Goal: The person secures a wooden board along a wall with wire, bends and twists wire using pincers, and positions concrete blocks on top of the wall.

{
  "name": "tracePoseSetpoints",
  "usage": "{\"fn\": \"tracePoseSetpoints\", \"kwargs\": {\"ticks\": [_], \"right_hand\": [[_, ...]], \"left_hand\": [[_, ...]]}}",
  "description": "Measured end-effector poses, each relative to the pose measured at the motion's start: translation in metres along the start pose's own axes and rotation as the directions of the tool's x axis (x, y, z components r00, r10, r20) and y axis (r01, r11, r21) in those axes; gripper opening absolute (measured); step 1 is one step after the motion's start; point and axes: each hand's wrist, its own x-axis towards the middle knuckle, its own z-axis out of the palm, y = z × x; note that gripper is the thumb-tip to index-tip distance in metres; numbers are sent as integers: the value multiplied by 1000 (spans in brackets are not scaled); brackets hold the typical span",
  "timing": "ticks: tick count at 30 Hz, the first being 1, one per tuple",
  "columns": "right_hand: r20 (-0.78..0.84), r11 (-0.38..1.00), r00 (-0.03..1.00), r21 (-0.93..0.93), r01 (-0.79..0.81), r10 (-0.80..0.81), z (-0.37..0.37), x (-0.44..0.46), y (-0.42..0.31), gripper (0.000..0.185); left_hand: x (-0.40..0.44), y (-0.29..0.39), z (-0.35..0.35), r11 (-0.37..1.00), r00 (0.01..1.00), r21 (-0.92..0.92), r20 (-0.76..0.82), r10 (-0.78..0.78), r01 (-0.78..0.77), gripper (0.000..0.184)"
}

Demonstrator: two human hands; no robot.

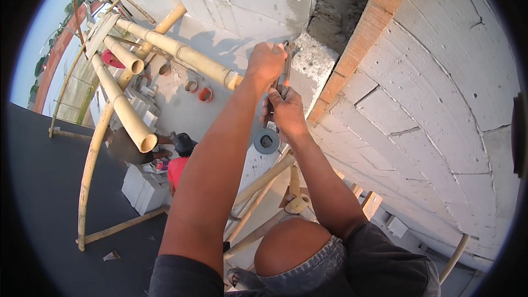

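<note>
My left hand (266,62) is raised in front of me, its fingers closed round a dark metal bar (287,59) with a bent upper end. Just below it, my right hand (289,111) grips dark metal near the bar's lower end; whether this is the same piece I cannot tell. A small orange spot shows between the two hands. Both are beside a rough block edge (314,58) and an upright wooden board (363,49) along the wall. Under my right hand, a blue-grey ring-shaped object (267,141) rests on a pale ledge.
Pale block wall (423,110) rises on the right. Bamboo scaffold poles (181,52) cross on the left, one ending near my left forearm. Far below are buckets (205,94), stacked blocks (144,188) and a person in a red shirt (177,170). Another person crouches beside them.
</note>
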Motion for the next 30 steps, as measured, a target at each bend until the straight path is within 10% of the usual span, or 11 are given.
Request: {"fn": "tracePoseSetpoints", "kwargs": {"ticks": [8,15,24,27,30], "right_hand": [[41,977,984,115,-180,176,-5,-12,3,28],[59,836,992,-536,122,-107,-47,-101,43,27],[245,655,947,-754,53,207,-86,-211,152,27],[196,656,871,-735,-175,451,-65,-224,157,22],[385,536,836,-834,134,391,-79,-220,185,21]], "left_hand": [[-17,-16,-17,998,999,62,-45,4,-1,35],[-152,-97,-139,965,999,256,0,53,-51,35],[-424,-288,-184,795,868,348,-205,-452,496,27],[-462,-330,-151,801,911,452,-312,-270,392,22],[-471,-341,-131,763,886,535,-452,-105,363,15]]}}
